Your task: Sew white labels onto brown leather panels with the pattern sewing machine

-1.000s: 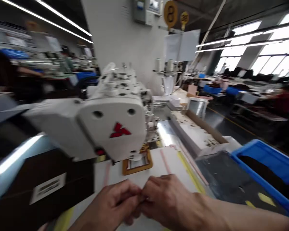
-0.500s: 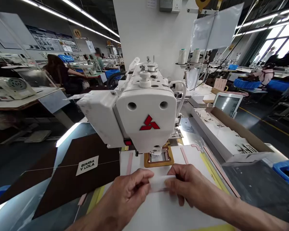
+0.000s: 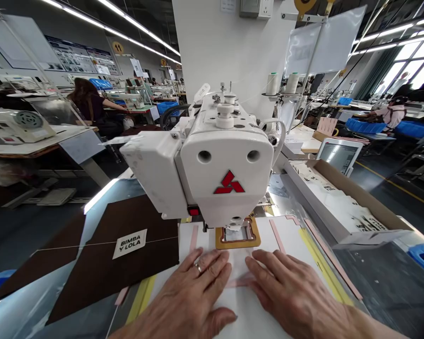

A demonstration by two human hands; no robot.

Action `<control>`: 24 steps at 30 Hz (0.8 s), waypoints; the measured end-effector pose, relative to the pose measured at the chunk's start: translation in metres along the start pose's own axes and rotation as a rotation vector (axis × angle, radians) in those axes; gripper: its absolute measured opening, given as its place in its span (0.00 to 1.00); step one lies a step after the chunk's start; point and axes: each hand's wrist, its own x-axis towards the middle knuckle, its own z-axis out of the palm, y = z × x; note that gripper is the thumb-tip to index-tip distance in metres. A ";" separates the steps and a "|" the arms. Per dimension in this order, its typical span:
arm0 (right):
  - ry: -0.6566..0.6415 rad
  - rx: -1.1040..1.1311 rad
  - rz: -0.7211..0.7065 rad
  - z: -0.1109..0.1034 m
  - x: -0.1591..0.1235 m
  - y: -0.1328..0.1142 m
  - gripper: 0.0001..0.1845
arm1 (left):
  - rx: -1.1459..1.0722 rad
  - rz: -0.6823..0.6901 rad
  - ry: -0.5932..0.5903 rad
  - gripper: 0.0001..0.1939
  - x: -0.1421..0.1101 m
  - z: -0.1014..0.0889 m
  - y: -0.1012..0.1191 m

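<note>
My left hand point(image 3: 201, 287) lies flat, palm down, on a white sheet point(image 3: 240, 313) in front of the sewing machine point(image 3: 226, 155). It wears a ring, and its fingers are stretched out. Opposite it, my right hand point(image 3: 286, 282) rests on the same sheet, fingers extended and nothing gripped. Between the two sets of fingertips lies a whitish, partly see-through strip point(image 3: 238, 261); its ends are near or under the fingers. Just beyond the hands is a brass-coloured clamp frame point(image 3: 237, 244) beneath the machine head. Pink and yellow tape strips point(image 3: 318, 254) mark the sheet.
At left, a dark brown fabric piece point(image 3: 102, 278) with a white printed label point(image 3: 130, 243) and a thread across it covers the table. A long carton point(image 3: 360, 230) of printed labels stands at right, before a tablet-like screen point(image 3: 339, 153). Other people work at machines behind.
Both hands have gone from pinching the strip's two ends to lying flat with fingers spread. The strip is now down on the sheet. The view has shifted slightly.
</note>
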 end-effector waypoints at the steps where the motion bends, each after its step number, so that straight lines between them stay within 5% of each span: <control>1: 0.005 0.012 -0.027 0.000 -0.001 -0.001 0.17 | 0.006 -0.008 0.009 0.29 0.000 0.001 -0.001; 6: 0.003 0.021 -0.046 0.007 -0.007 0.004 0.27 | 0.044 -0.033 0.089 0.32 -0.003 0.002 -0.001; 14: 0.026 -0.134 0.021 0.012 -0.001 0.005 0.42 | 0.009 0.013 0.016 0.34 -0.008 0.007 -0.003; 24: 0.013 -0.371 -0.151 0.006 -0.014 0.006 0.43 | -0.007 0.019 -0.042 0.37 0.001 0.002 -0.005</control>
